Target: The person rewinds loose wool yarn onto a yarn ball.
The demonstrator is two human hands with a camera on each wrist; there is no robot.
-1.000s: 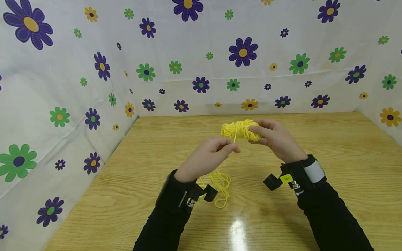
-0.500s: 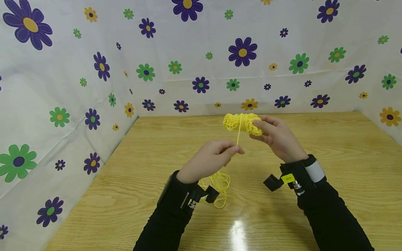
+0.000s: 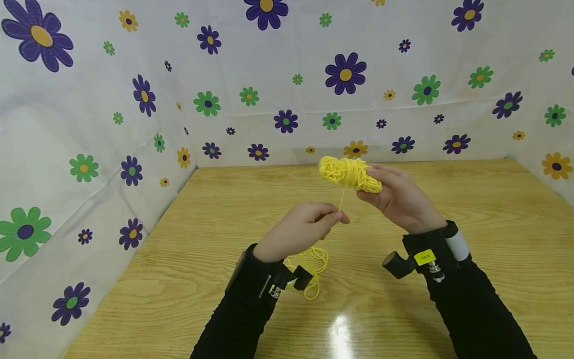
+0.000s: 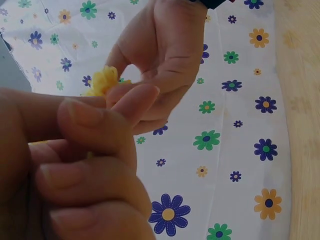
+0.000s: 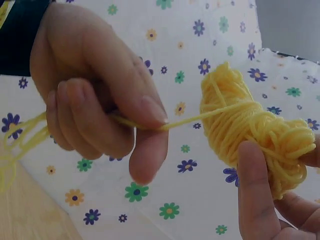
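A wound bundle of yellow yarn (image 3: 350, 173) is up in the air above the table, its right end gripped by my right hand (image 3: 401, 197). One strand (image 5: 192, 120) runs taut from the bundle's wrapped middle to my left hand (image 3: 302, 229). There the thumb and forefinger pinch it, as the right wrist view shows, and the strand passes on through the curled fingers. Loose loops of yarn (image 3: 319, 269) lie on the table under the left wrist. In the left wrist view only a bit of the bundle (image 4: 104, 80) shows behind the fingers.
The wooden table (image 3: 215, 219) reaches back to a white cloth (image 3: 251, 60) printed with flowers, which also rises at the left and right sides. Each wrist wears a black band with a small camera (image 3: 396, 264).
The bundle has risen and tilted, its right end lower, as my right hand turned. My left hand has moved slightly down and right, and the strand between them has grown longer.
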